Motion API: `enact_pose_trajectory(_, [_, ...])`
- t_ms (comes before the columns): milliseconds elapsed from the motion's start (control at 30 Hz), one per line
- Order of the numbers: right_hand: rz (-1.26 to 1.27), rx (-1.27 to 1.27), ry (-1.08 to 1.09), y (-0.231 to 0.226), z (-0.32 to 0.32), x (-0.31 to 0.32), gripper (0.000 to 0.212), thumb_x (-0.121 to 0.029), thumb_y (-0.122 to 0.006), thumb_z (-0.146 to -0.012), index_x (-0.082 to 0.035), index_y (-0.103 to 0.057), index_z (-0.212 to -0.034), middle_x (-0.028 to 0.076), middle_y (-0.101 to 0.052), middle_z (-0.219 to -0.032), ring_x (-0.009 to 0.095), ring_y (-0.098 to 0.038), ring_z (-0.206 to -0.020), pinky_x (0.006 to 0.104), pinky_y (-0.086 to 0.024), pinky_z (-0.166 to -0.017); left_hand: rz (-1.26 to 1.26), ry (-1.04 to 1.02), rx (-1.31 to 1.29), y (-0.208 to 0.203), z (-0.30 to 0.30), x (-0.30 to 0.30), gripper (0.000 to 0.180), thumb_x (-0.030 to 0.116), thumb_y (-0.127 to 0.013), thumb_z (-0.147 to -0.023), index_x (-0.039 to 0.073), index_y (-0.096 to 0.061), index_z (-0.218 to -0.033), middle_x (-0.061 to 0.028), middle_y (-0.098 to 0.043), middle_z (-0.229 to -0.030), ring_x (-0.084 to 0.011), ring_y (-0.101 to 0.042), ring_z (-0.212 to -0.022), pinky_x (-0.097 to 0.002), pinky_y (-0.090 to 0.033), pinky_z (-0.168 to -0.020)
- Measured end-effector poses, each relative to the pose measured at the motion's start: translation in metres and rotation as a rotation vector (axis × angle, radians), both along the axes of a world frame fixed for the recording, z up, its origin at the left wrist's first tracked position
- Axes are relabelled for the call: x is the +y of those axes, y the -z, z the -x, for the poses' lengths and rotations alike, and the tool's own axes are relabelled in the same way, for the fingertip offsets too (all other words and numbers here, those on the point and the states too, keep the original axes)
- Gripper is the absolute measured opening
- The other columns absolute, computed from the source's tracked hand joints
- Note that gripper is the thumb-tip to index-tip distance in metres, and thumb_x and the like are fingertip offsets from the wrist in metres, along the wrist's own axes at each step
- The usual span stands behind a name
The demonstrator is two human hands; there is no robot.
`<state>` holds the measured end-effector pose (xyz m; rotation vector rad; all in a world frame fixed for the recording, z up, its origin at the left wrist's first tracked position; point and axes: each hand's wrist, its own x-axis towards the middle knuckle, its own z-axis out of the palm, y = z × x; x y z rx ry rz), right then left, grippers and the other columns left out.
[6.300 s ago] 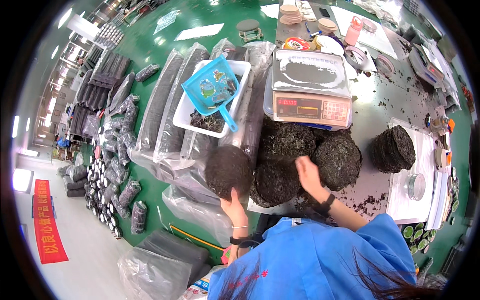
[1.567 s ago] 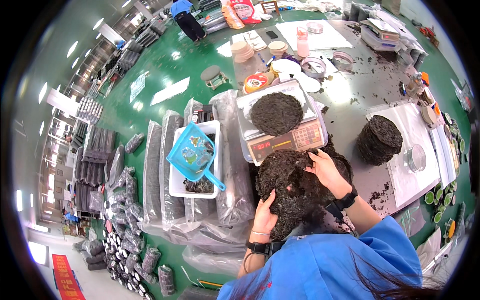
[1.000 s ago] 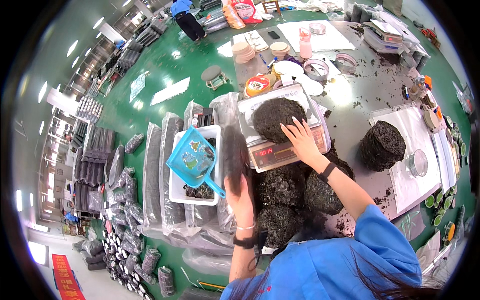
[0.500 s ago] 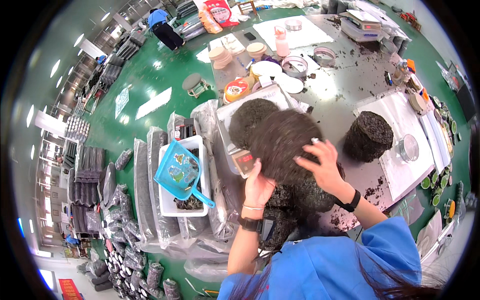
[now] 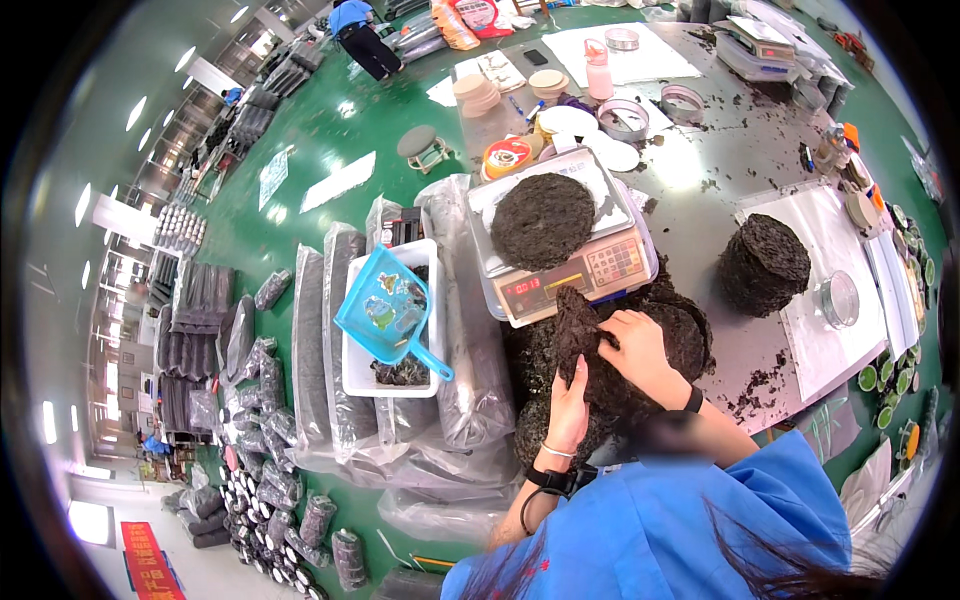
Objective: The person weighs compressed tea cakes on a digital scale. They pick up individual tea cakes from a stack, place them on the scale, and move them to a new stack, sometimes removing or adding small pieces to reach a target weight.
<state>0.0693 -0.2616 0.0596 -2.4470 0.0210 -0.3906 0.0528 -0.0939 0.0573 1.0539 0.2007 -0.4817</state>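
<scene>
Between my left hand (image 5: 568, 418) and my right hand (image 5: 638, 348), a dark, rough pressed round cake (image 5: 576, 328) is held tilted up on edge, just in front of the digital scale (image 5: 518, 292). The fingers of both hands are closed on it; its lower part blends into the dark stacks beneath. Another dark round cake (image 5: 543, 220) lies flat on the scale's pan, over a white sheet. Below my hands are stacked cakes (image 5: 688, 335), partly hidden by my hands and arms. To the right stands a separate stack of cakes (image 5: 765, 265).
Left of the scale, a blue dustpan (image 5: 385, 305) lies across a white bin (image 5: 362, 375) among plastic-wrapped rolls (image 5: 312, 350). Metal rings (image 5: 623, 120), a pink bottle (image 5: 598, 72) and round labels stand farther back. White paper (image 5: 830, 330) and dark crumbs lie at right. A person (image 5: 362, 40) is far off.
The cake has come from over the scale toward me and tipped from broad face to edge. Both hands moved with it, uncovering the scale and its cake. The head view has shifted slightly.
</scene>
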Motion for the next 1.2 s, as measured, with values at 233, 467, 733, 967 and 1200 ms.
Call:
enact_pose_trajectory(233, [0.12, -0.116, -0.235, -0.01, 0.019, -0.003, 0.035, -0.011, -0.069, -0.078, -0.006, -0.069, -0.113, 0.008, -0.066, -0.106, 0.029, -0.064, -0.102, 0.0373, -0.054, -0.085, 0.307, 0.07, 0.006, 0.005, 0.02, 0.028, 0.075, 0.015, -0.062, -0.102, 0.017, -0.016, -0.16, -0.0074, -0.034, -0.158, -0.0222, -0.042, -0.14, -0.0418, -0.041, -0.113])
enact_pose_trajectory(467, [0.164, -0.229, -0.481, -0.011, 0.018, -0.012, 0.032, -0.012, -0.065, -0.083, -0.005, -0.069, -0.114, 0.009, -0.066, -0.102, 0.029, -0.064, -0.1, 0.0395, -0.053, -0.09, 0.039, 0.077, 0.008, -0.005, -0.014, 0.039, 0.038, 0.009, -0.071, -0.095, -0.001, -0.06, -0.131, -0.0083, -0.068, -0.124, -0.0201, -0.066, -0.109, -0.0356, -0.052, -0.098])
enact_pose_trajectory(733, [-1.44, 0.412, -0.059, 0.002, -0.016, -0.032, 0.022, -0.013, -0.06, -0.1, 0.002, -0.065, -0.114, 0.007, -0.069, -0.103, 0.022, -0.067, -0.099, 0.0429, -0.056, -0.094, 0.119, 0.075, 0.029, 0.005, -0.012, 0.041, 0.036, 0.008, -0.066, -0.098, 0.0, -0.059, -0.133, -0.0097, -0.067, -0.126, -0.0215, -0.065, -0.112, -0.0383, -0.052, -0.099])
enact_pose_trajectory(967, [-1.658, 0.266, 0.011, -0.01, -0.051, -0.048, 0.024, -0.016, -0.054, -0.104, 0.0, -0.058, -0.121, 0.012, -0.068, -0.104, 0.027, -0.07, -0.094, 0.0483, -0.058, -0.094, 0.168, -0.144, 0.002, 0.001, -0.03, 0.07, 0.043, 0.005, -0.059, -0.099, 0.002, -0.051, -0.141, -0.0149, -0.065, -0.132, -0.0283, -0.064, -0.119, -0.0437, -0.049, -0.104])
enact_pose_trajectory(1200, [0.199, -0.172, -0.006, -0.011, -0.106, -0.004, 0.081, -0.006, -0.074, -0.076, -0.004, -0.04, -0.15, 0.017, -0.043, -0.149, 0.038, -0.034, -0.144, 0.0513, -0.029, -0.119, 0.445, -0.286, 0.01, -0.009, -0.064, 0.095, 0.052, 0.009, -0.05, -0.103, -0.005, -0.036, -0.151, -0.0213, -0.049, -0.151, -0.0314, -0.048, -0.139, -0.0479, -0.033, -0.122])
